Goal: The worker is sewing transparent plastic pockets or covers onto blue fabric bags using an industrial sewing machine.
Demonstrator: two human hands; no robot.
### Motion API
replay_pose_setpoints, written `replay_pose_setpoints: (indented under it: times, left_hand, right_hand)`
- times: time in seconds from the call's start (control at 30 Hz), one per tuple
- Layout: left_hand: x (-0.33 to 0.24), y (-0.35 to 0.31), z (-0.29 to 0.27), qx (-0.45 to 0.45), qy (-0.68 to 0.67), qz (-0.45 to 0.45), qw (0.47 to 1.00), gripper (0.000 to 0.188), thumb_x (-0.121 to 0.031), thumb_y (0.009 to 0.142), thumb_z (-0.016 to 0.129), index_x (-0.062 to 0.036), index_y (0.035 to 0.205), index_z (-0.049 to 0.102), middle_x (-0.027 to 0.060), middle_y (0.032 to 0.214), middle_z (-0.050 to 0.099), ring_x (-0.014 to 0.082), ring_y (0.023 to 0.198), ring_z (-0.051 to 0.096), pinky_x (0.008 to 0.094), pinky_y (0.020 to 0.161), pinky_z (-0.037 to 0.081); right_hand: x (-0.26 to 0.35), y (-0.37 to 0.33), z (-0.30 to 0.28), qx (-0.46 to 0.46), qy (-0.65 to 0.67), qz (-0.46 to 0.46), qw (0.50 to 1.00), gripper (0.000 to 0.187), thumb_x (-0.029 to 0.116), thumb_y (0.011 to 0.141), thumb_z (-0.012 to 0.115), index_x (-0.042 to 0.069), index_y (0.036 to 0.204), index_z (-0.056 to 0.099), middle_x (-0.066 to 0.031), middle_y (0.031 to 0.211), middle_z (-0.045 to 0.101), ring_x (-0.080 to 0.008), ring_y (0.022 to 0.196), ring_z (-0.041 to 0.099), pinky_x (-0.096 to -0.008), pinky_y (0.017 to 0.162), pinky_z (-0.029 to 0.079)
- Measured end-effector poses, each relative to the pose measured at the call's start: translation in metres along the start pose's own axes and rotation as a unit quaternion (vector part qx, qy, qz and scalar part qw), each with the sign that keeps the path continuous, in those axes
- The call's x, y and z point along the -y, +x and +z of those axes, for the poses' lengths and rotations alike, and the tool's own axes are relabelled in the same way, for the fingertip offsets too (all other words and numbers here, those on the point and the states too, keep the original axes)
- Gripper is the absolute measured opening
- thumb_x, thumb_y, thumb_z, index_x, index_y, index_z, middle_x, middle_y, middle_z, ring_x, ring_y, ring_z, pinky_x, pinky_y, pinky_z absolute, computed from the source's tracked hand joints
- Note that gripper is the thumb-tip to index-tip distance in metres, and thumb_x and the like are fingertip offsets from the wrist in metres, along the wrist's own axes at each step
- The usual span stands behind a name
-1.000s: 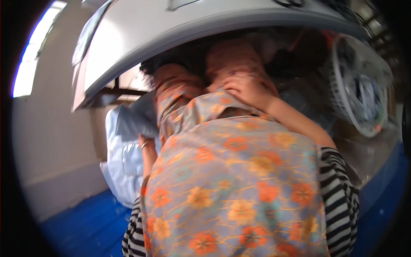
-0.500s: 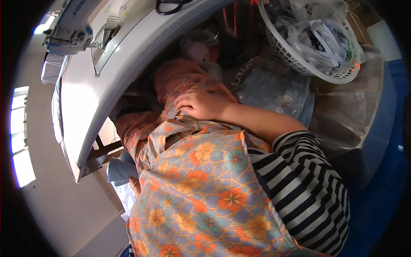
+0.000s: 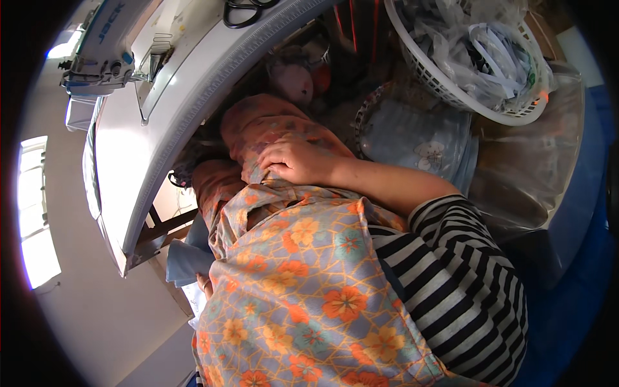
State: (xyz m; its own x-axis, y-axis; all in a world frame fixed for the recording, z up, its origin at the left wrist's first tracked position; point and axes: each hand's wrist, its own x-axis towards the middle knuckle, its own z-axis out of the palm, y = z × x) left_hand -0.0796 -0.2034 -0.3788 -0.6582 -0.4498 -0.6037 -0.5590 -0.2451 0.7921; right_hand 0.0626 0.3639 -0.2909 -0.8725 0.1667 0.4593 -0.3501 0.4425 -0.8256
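Note:
My right hand (image 3: 291, 159) rests on my thigh over the orange patterned trousers (image 3: 258, 122), fingers stretched out and slightly bent, holding nothing. At my left side, my left hand (image 3: 205, 284) shows only in part past the edge of the floral apron (image 3: 303, 271). A piece of grey-blue cloth (image 3: 189, 263) juts out from it, and the hand appears closed on it. Most of those fingers are hidden.
A white sewing table (image 3: 116, 155) with a ruler edge carries a sewing machine (image 3: 100, 61) and black-handled scissors (image 3: 242, 16). Right of my legs stand a white basket (image 3: 445, 90) of plastic bags and light-blue printed fabric (image 3: 412, 138), beside a clear plastic bag (image 3: 522, 174).
The view has shifted slightly, so the table and machine sit a little differently. My right hand stays on my thigh. A bit more of the grey-blue cloth shows by my left hand.

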Motion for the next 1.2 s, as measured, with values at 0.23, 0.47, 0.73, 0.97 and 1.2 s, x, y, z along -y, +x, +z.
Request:
replay_pose_setpoints:
  times: [0.23, 0.47, 0.73, 0.97, 1.2]
  left_hand:
    - [-0.004, -0.010, 0.005, 0.013, 0.067, 0.020, 0.997, 0.040, -0.030, 0.097, 0.040, -0.0048, 0.126, 0.053, 0.0148, 0.126, 0.056, 0.0321, 0.117, 0.053, 0.0458, 0.098, 0.041]
    - [-0.050, -0.053, 0.028, 0.043, 0.249, 0.148, 0.956, 0.039, -0.028, 0.096, 0.041, -0.0046, 0.124, 0.054, 0.0152, 0.124, 0.057, 0.0316, 0.115, 0.054, 0.0439, 0.097, 0.041]
    - [-0.193, -0.115, 0.123, 0.089, 0.387, 0.406, 0.823, 0.037, -0.027, 0.095, 0.043, -0.0044, 0.122, 0.056, 0.0157, 0.122, 0.059, 0.0310, 0.113, 0.056, 0.0417, 0.095, 0.042]
    - [-0.319, -0.135, 0.281, 0.165, 0.443, 0.612, 0.633, 0.036, -0.026, 0.094, 0.045, -0.0042, 0.120, 0.057, 0.0160, 0.120, 0.060, 0.0304, 0.111, 0.057, 0.0399, 0.094, 0.043]
    - [-0.350, -0.092, 0.486, 0.257, 0.531, 0.674, 0.446, 0.035, -0.025, 0.093, 0.046, -0.0040, 0.118, 0.059, 0.0164, 0.118, 0.061, 0.0299, 0.109, 0.058, 0.0380, 0.093, 0.043]
  right_hand:
    - [-0.001, -0.002, -0.004, -0.049, -0.015, -0.011, 0.999, 0.015, 0.010, 0.076, 0.062, 0.007, 0.089, 0.068, -0.0057, 0.098, 0.068, -0.0272, 0.097, 0.062, -0.0414, 0.089, 0.045]
    - [0.000, 0.003, 0.003, -0.043, -0.010, -0.003, 0.999, 0.013, 0.009, 0.077, 0.062, 0.007, 0.088, 0.068, -0.0056, 0.096, 0.068, -0.0265, 0.096, 0.062, -0.0408, 0.089, 0.045]
    - [-0.002, 0.006, -0.010, -0.010, 0.001, 0.049, 0.999, 0.016, 0.007, 0.080, 0.064, 0.008, 0.095, 0.068, -0.0038, 0.101, 0.067, -0.0241, 0.103, 0.060, -0.0391, 0.098, 0.040]
    - [-0.003, 0.018, -0.001, 0.015, 0.015, 0.067, 0.998, 0.016, 0.007, 0.081, 0.063, 0.008, 0.096, 0.068, -0.0034, 0.101, 0.067, -0.0235, 0.101, 0.060, -0.0398, 0.097, 0.040]
    - [-0.010, 0.023, 0.002, 0.025, -0.022, 0.088, 0.996, 0.017, 0.009, 0.080, 0.062, 0.008, 0.096, 0.068, -0.0061, 0.100, 0.066, -0.0282, 0.102, 0.058, -0.0421, 0.096, 0.040]
